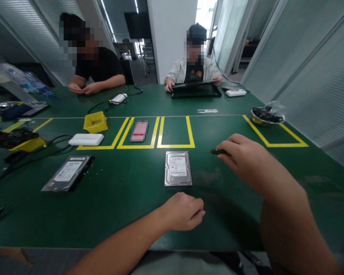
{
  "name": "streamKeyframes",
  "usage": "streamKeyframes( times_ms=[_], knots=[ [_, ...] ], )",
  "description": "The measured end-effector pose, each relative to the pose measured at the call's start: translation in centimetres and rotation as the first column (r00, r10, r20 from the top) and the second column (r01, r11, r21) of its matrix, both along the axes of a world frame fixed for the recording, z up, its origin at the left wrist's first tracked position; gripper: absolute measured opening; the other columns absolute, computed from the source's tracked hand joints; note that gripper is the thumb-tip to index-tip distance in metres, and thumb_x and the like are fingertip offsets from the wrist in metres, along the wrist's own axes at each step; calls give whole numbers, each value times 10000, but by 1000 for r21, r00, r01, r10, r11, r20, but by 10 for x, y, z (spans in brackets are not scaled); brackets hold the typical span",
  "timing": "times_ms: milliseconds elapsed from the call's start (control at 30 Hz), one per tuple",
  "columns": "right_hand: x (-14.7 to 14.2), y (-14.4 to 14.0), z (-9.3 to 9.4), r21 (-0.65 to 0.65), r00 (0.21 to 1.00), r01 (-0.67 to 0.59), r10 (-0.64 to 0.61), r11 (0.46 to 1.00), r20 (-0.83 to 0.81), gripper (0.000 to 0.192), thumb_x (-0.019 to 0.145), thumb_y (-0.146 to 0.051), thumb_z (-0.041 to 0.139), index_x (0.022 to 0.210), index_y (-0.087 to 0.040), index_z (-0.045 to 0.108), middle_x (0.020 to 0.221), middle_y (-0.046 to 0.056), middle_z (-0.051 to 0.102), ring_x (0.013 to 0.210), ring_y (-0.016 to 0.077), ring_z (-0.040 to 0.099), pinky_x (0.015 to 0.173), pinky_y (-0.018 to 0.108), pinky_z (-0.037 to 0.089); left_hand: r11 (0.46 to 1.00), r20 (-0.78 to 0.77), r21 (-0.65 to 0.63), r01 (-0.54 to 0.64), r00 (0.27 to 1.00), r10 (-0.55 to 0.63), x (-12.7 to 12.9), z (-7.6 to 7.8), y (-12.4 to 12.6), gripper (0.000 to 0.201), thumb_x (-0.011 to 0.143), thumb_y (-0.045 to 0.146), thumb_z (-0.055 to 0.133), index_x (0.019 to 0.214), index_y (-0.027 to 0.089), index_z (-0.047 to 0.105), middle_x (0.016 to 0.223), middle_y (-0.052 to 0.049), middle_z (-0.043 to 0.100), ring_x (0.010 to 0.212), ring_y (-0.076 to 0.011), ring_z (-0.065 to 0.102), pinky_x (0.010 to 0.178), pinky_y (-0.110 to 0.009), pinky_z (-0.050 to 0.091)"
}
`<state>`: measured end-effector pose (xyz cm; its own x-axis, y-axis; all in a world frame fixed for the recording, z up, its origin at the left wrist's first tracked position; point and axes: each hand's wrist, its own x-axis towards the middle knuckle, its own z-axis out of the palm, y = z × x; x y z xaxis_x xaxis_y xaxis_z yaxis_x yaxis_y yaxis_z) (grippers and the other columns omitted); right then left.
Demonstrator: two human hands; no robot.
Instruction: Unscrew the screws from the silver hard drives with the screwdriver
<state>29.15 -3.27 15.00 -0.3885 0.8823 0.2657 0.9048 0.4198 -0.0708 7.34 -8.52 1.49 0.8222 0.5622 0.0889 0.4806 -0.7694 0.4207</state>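
- Right hand (240, 158), at centre right of the frame, is closed around a thin dark-handled screwdriver (218, 152); only the tool's short front end shows past the fingers, pointing toward the left of the frame.
- Left hand (183, 212), at lower centre, rests on the green table (117, 206) as a loose fist; it holds nothing that I can see.
- Between and just above the hands lies a silver rectangular hard drive with a white label (178, 168), flat on the table, just below the yellow taped boxes (175, 131). Neither hand touches it.
- A second hard drive with a dark frame (66, 173) lies at left of the frame, well apart from both hands.
- Further up sit a yellow plastic bin (95, 122), a white oblong case (86, 139) and a pink packet (139, 131) inside one taped box; a metal bowl holding dark parts (265, 116) stands at upper right.
- Two other people sit at the far edge of the table, one at upper left and one at upper centre behind a dark flat tray (195, 90).
- Risk, as I judge it: the silver drive lies loose with no hand steadying it, so pressure from the tool tip could make it slide or spin on the smooth table.
- The tip could also skid off a screw head and scratch the label or casing, since so little of the shaft is exposed for aiming.
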Motion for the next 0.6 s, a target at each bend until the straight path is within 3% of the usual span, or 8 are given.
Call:
streamKeyframes(
  times_ms=[100, 233, 433, 600],
  knots=[
    [-8, 2, -7, 50, 985, 140, -144, 989, 92, 98, 881, -206, 526, 935, -170, 599, 891, 73, 529, 765, 195, 552, 637, 294, 411, 1000, -5, 17, 4, 1000, -4, -1, 1, 0, 135, 908, 305, 502, 851, 197, 559, 742, -3, 676, 631, -165, 637, 545, -259, 391],
    [-17, 8, -20, 91, 958, 260, -268, 961, 98, 83, 905, -218, 501, 914, -158, 558, 908, 84, 519, 747, 193, 545, 603, 284, 378, 999, -23, 32, 7, 1000, -6, -2, 1, -1, 153, 914, 314, 492, 851, 193, 561, 747, -10, 680, 643, -177, 650, 547, -266, 404],
    [-23, 32, -59, 134, 944, 313, -324, 940, 65, 127, 942, -230, 464, 991, -149, 549, 996, 97, 513, 756, 185, 546, 614, 283, 372, 999, -54, 40, 14, 998, -12, -1, 2, -2, 181, 927, 326, 473, 857, 188, 568, 759, -17, 686, 654, -186, 658, 559, -267, 428],
    [-26, 55, -91, 73, 942, 328, -332, 942, 54, 169, 966, -241, 423, 1040, -147, 543, 1058, 108, 505, 821, 190, 559, 651, 278, 384, 999, -59, 47, 3, 998, 0, -1, 2, -2, 178, 920, 318, 488, 849, 182, 581, 762, -27, 689, 662, -183, 659, 574, -265, 445]
  ],
)
